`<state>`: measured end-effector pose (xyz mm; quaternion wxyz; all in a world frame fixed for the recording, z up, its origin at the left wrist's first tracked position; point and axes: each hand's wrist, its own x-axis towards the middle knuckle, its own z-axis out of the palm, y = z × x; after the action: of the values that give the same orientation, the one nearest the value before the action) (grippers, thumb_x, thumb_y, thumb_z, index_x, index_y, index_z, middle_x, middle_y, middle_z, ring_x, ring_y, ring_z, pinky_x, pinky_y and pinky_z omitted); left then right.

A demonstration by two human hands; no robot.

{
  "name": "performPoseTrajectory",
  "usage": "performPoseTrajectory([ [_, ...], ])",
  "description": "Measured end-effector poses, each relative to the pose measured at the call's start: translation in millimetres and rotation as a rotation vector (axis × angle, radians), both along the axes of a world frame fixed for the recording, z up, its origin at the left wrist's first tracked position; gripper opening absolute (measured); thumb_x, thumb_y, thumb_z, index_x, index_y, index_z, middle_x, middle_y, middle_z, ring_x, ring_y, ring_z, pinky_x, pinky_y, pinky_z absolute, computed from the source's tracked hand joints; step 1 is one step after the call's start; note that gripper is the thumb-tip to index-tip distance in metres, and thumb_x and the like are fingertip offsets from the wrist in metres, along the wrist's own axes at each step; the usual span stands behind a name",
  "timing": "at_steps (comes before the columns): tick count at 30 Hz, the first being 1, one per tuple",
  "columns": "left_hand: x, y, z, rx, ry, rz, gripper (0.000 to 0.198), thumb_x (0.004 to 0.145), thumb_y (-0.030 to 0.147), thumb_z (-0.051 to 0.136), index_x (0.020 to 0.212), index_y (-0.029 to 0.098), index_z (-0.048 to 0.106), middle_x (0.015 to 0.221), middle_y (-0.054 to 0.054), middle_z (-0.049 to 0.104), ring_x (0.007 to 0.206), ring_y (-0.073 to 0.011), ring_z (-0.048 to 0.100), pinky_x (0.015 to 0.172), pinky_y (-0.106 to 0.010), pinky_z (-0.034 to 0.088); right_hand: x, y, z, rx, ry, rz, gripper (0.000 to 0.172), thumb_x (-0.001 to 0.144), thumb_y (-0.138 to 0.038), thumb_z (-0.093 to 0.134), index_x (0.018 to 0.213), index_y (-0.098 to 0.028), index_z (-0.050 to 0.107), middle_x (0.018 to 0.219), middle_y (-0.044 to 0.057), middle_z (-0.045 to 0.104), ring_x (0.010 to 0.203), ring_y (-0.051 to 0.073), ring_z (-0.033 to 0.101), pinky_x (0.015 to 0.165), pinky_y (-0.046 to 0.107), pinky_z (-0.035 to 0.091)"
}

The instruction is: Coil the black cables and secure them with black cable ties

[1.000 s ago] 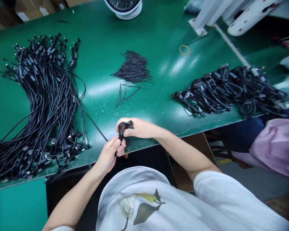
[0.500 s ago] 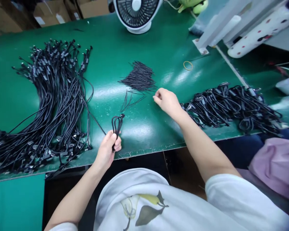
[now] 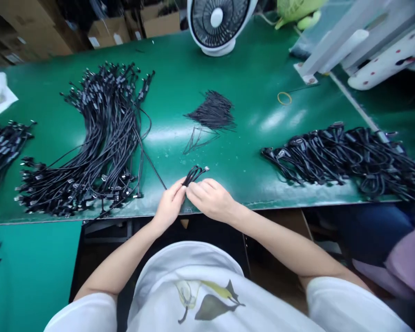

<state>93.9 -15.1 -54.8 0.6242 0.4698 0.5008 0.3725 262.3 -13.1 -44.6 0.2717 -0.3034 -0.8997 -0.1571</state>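
Observation:
A folded black cable (image 3: 193,173) is gripped in my left hand (image 3: 169,203), its loops and a small metal connector standing out above the fingers near the table's front edge. My right hand (image 3: 212,199) meets it from the right, fingers pinched together against the cable's folded middle. Whatever lies between those fingertips is hidden. Beyond both hands lies a pile of short thin black ties (image 3: 212,110), with a few loose ones (image 3: 197,140) in front of it.
Long black cables (image 3: 103,133) lie heaped to the left, more cables (image 3: 3,147) at the far left. Coiled cables (image 3: 332,157) are piled right. A white fan (image 3: 216,20) stands at the back, a yellow rubber band (image 3: 284,98) right of centre, a grey metal bracket (image 3: 332,46) behind it.
My right hand has come from beside the tie pile down and left to the cable in my left hand. The left hand has shifted slightly right and the cable has tilted. The view has shifted left.

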Motion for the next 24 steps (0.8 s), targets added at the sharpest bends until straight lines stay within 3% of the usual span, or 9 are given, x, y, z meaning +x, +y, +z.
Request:
performPoseTrajectory([
  [3,-7,-2,5.6,0.038,0.070,-0.094,0.018,0.078,0.033,0.063,0.077,0.015,0.065,0.064,0.001,0.052,0.067,-0.0129,0.046,0.063,-0.025,0.037,2,6,15.8,0.110,-0.163,0.193,0.028,0.093,-0.009,0.037,0.099,-0.011,0.065,0.109,0.011,0.067,0.100,0.020,0.058,0.089,0.036,0.042],
  [6,-16,-2,11.3,-0.134,-0.038,-0.215,0.022,0.075,0.035,0.062,0.066,0.016,0.054,0.054,0.006,0.038,0.052,-0.0075,0.032,0.053,-0.023,0.026,-3,9,26.4,0.114,-0.307,0.264,0.024,0.091,-0.010,0.039,0.090,-0.013,0.063,0.091,0.009,0.065,0.085,0.019,0.059,0.086,0.038,0.042],
  [10,-27,2,17.3,-0.264,-0.143,-0.235,0.028,0.065,0.037,0.070,0.069,0.017,0.051,0.055,0.008,0.038,0.047,-0.0038,0.028,0.049,-0.022,0.016,-15,9,33.9,0.286,-0.440,0.305,0.023,0.087,-0.011,0.043,0.096,-0.010,0.065,0.089,0.011,0.064,0.081,0.020,0.057,0.087,0.039,0.041],
  [16,-32,-4,24.1,-0.359,-0.174,-0.185,0.034,0.053,0.034,0.076,0.069,0.017,0.051,0.054,0.008,0.042,0.045,-0.0031,0.032,0.048,-0.021,0.017,-32,3,41.5,0.444,-0.597,0.322,0.022,0.078,-0.013,0.047,0.080,-0.012,0.070,0.075,0.011,0.060,0.068,0.021,0.052,0.071,0.040,0.038],
  [21,-30,-9,28.0,-0.363,-0.249,-0.094,0.021,0.058,0.025,0.069,0.066,0.016,0.052,0.052,0.006,0.044,0.046,-0.0043,0.036,0.049,-0.020,0.021,-41,0,42.4,0.402,-0.805,0.203,0.013,0.074,-0.018,0.054,0.067,-0.018,0.064,0.062,0.007,0.049,0.060,0.019,0.042,0.056,0.035,0.027],
  [24,-28,-10,28.2,-0.426,-0.345,0.070,0.016,0.067,0.025,0.063,0.062,0.015,0.051,0.053,0.004,0.045,0.047,-0.0064,0.039,0.050,-0.021,0.023,-46,3,34.8,0.329,-0.681,0.105,0.008,0.069,-0.014,0.053,0.064,-0.019,0.056,0.061,0.006,0.045,0.058,0.020,0.041,0.053,0.035,0.025],
])
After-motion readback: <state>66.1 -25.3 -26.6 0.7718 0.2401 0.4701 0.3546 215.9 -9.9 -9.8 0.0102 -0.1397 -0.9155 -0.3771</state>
